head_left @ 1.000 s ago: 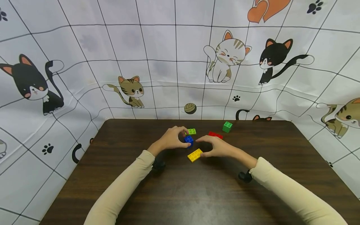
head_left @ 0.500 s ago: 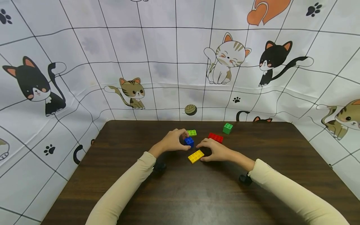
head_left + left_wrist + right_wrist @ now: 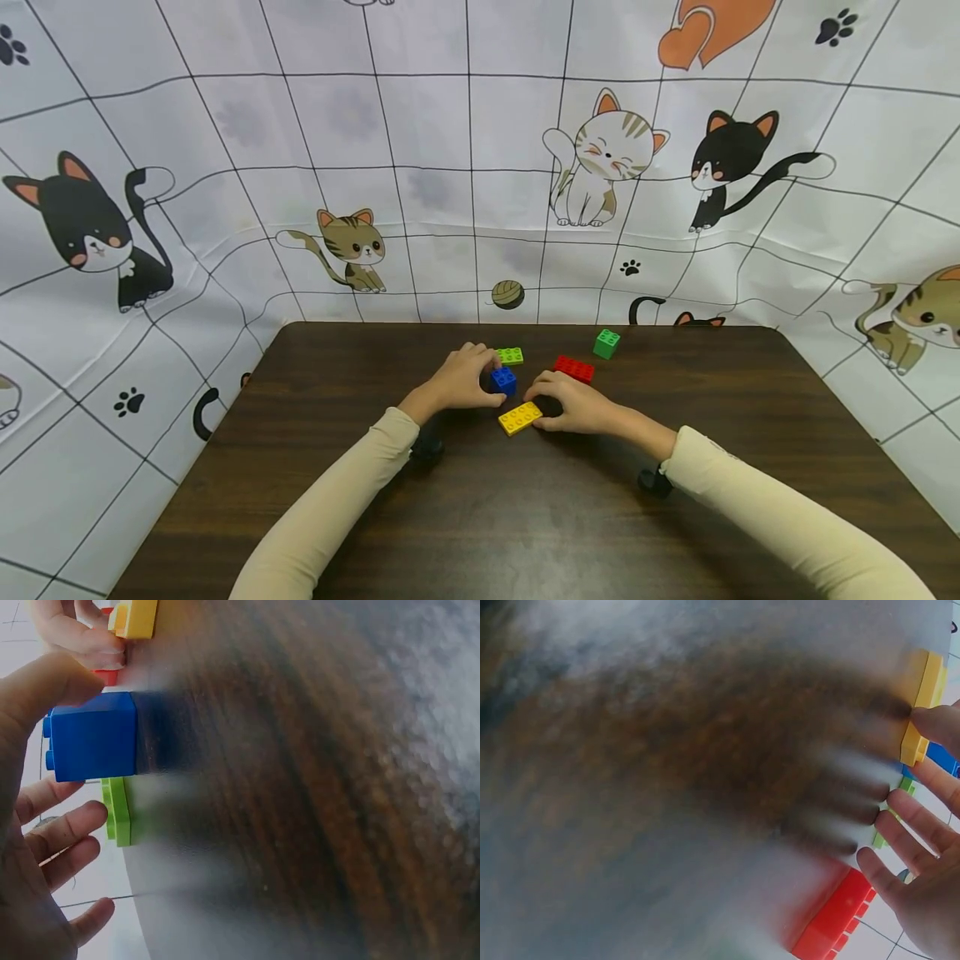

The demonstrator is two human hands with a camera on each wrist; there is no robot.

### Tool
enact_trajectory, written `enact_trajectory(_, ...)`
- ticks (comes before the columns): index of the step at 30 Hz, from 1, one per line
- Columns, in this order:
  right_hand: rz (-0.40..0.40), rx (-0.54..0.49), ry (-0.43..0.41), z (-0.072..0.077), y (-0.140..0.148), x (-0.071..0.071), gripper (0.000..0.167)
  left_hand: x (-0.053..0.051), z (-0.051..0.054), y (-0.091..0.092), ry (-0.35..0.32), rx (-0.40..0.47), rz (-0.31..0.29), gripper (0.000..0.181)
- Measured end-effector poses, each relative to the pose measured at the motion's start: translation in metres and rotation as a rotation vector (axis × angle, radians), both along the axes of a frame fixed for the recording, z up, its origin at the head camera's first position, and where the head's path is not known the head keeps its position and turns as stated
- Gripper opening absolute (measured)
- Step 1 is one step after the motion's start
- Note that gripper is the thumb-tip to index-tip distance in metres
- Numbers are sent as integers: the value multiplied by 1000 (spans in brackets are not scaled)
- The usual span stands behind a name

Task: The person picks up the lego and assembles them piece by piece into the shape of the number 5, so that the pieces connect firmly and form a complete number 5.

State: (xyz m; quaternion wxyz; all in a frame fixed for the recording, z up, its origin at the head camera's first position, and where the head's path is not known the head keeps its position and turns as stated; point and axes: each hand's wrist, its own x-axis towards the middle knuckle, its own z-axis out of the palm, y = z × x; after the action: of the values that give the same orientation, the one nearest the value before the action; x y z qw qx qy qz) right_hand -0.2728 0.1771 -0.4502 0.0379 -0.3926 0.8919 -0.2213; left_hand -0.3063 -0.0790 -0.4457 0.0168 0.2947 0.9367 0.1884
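Observation:
In the head view my left hand (image 3: 461,380) is around a blue toy building block (image 3: 503,381) that stands studs up on the table. The left wrist view shows the thumb at one side of the blue block and the index finger at its opposite side, the other fingers spread. My right hand (image 3: 576,403) pinches the right end of a flat yellow block (image 3: 520,418) between thumb and index finger. Its remaining fingers are extended in the right wrist view. The yellow block lies on the table, nearer to me than the blue one and apart from it.
A flat lime-green block (image 3: 510,357) lies behind the blue one. Beyond the right hand is a red block (image 3: 574,368), with a green block (image 3: 607,343) farther back. The dark wooden table (image 3: 480,517) ends at a cat-printed cloth (image 3: 435,125).
My right index finger has come down toward the yellow block, uncovering more of the red block. The left hand has barely moved around the blue block. The head view has shifted slightly.

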Motion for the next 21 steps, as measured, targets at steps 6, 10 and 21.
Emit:
enact_trajectory(6, -34, 20, 17, 2, -3, 2, 28, 0, 0, -1, 30, -27, 4, 48)
enact_trajectory(10, -57, 28, 21, 2, -7, 3, 28, -1, -3, -2, 31, -23, 7, 46)
enact_trajectory(21, -107, 48, 3, 4, -14, 1, 28, -5, -7, -5, -38, 105, 32, 43)
